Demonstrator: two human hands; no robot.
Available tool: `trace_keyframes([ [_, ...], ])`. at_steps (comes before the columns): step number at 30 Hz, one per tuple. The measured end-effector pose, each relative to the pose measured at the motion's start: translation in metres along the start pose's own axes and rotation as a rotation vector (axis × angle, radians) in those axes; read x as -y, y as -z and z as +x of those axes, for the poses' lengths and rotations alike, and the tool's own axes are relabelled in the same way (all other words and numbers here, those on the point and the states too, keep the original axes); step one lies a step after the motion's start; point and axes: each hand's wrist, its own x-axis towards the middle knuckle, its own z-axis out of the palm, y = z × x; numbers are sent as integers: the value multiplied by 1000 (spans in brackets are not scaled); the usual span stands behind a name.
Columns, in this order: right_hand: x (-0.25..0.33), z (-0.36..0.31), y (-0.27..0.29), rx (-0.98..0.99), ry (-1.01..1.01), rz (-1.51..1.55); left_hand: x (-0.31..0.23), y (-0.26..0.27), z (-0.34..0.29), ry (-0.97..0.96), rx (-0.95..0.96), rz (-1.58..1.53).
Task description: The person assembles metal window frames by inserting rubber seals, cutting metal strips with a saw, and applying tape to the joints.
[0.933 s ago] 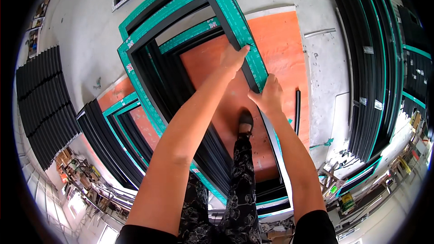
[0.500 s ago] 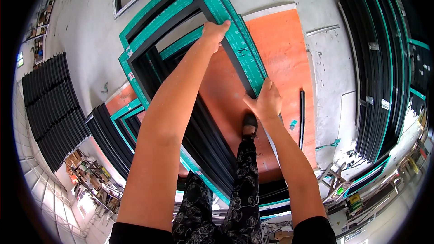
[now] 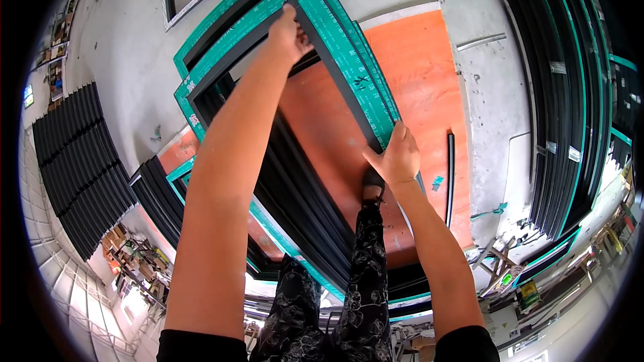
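Observation:
A black rectangular frame [image 3: 341,74] with green-filmed faces stands at the top of a stack of similar frames, tilted in front of me. My right hand [image 3: 400,155] grips its right side bar near the close end, thumb on the inner edge and fingers over the outer side. Near its far inner corner is my left hand [image 3: 290,37], thumb stretched toward the corner and the other fingers loosely bent, apart from the right bar. Whether that hand touches the far bar is hard to tell. Through the frame's opening show several black bars [image 3: 295,191] of frames below.
Orange sheeting [image 3: 416,74] covers the floor under the stack, with my shoe [image 3: 373,186] on it. A loose black strip [image 3: 451,177] lies to the right. Bundled black profiles [image 3: 84,167] are at the far left, and a tall stack of frames [image 3: 553,94] at the right.
My left hand has let go of the right bar and moved up and left toward the far corner. My right hand keeps its grip, and the frame has barely shifted.

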Motion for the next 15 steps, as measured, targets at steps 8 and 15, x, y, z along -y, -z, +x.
trace_keyframes([
  [8,1,1,0,0,1,-16,-16,-1,8,29,-57,-108],
  [15,-1,0,-1,5,-12,-14,-15,-4,9,-20,-117,-69],
])
